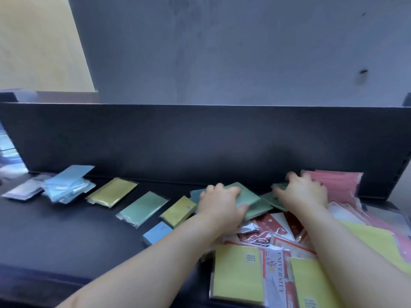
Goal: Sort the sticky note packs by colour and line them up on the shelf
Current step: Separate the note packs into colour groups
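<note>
Green pack (247, 196) under left fingers (231, 191)

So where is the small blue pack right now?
Head view, left of centre: the small blue pack lies flat on the shelf, just nearer the camera than a yellow pack, beside the left forearm.

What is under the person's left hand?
A green pack, gripped by the left hand, lies on a second green pack. What lies beneath the palm itself is covered.

Dim, cool, flat. Soft throughout, smeared worst around the pink packs (338, 185). Shadowed darkly on the shelf back panel (155, 134). Bowed near the edges.
</note>
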Demonstrator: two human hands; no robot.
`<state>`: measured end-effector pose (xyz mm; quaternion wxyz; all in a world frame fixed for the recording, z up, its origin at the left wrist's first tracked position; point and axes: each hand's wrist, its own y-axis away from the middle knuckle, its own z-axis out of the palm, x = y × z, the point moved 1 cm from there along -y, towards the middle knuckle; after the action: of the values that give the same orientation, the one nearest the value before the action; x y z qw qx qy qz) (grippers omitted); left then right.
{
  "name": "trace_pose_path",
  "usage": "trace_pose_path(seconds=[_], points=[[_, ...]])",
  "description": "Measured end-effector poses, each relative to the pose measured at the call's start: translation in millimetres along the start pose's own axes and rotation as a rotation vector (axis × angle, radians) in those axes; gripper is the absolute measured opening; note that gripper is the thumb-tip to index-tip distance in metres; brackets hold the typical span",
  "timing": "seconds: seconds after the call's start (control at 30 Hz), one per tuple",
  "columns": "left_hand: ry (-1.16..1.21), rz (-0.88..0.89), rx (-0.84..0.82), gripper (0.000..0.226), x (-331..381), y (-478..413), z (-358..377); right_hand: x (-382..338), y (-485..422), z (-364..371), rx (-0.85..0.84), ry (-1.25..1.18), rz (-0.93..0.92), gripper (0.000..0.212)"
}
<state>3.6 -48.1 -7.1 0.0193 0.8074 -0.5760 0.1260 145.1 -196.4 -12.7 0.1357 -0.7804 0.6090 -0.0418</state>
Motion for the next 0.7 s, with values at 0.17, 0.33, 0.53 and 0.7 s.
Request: trace_pose_path(seconds=[0.17,0.33,0.53,0.7], points=[[0.022,-0.027,0.040,0.051,-45,18,-20,-21,18,-29,0.091,-0.095,-0.116,0.044],[0.029,-0.121,0.073,0.051,-124,31,-31,-68,48,-43,0.062,-0.347,-0.199,0.040],[-0.065,-0.199,-0.054,0.055,-195,36,-30,-139,78,-40,-0.041,-0.500,-0.283,0.040],[-0.077,-0.135,-0.272,0.082,-229,38,-25,-200,94,-32,-0.109,-0.549,-0.379,0.038]])
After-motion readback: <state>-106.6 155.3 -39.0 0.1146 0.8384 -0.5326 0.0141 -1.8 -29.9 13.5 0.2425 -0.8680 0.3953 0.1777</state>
